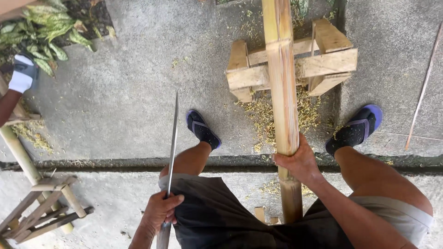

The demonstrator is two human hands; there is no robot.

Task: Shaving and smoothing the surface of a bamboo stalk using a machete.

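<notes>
On rough concrete, right hand [301,162] grips smooth bamboo pole [282,92].

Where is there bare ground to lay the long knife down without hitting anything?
Widest bare concrete lies left of the wooden stand, between the plants and the left foot. Another patch lies right of the stand, before the thin stick. Shavings crowd beneath the bamboo pole; another stand fills lower left.

Both hands [161,210] [299,162] clenched, arms down
</notes>
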